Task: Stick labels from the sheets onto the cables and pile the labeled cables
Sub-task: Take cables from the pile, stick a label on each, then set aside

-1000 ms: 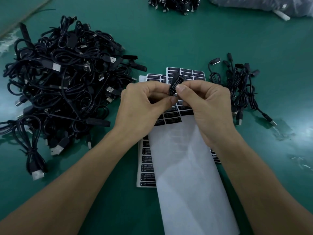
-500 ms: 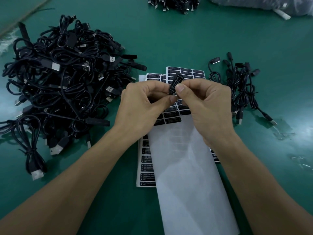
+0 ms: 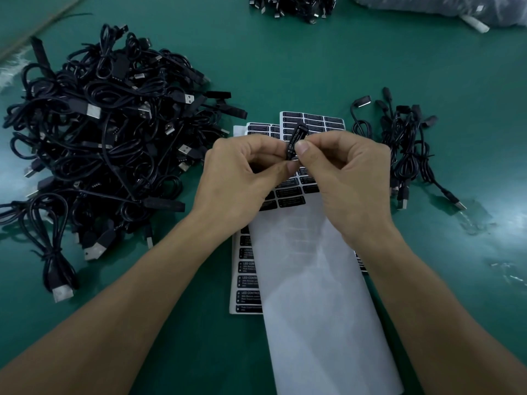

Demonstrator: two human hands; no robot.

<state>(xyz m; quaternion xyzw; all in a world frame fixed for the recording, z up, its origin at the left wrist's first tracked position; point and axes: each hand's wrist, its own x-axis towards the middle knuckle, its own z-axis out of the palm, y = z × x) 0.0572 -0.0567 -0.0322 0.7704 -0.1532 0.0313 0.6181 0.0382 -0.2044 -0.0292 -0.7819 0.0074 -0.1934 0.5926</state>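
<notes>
My left hand (image 3: 242, 175) and my right hand (image 3: 348, 172) meet above the label sheets (image 3: 310, 121), and both pinch one small black controller block of a cable (image 3: 295, 139) that carries a black label with white print. The rest of that cable is hidden by my hands. Under the hands lie overlapping sheets of black labels, partly covered by a blank white backing sheet (image 3: 316, 280). A big heap of black USB cables (image 3: 94, 138) lies to the left. A small pile of cables (image 3: 405, 152) lies to the right.
The green table surface (image 3: 285, 67) carries another bunch of cables (image 3: 293, 5) at the far edge and a clear plastic bag (image 3: 445, 8) at the top right. Wet-looking smears (image 3: 479, 220) mark the table on the right.
Almost nothing differs; both hands stay pinched on the controller block above the sheets, with only slight finger shifts.
</notes>
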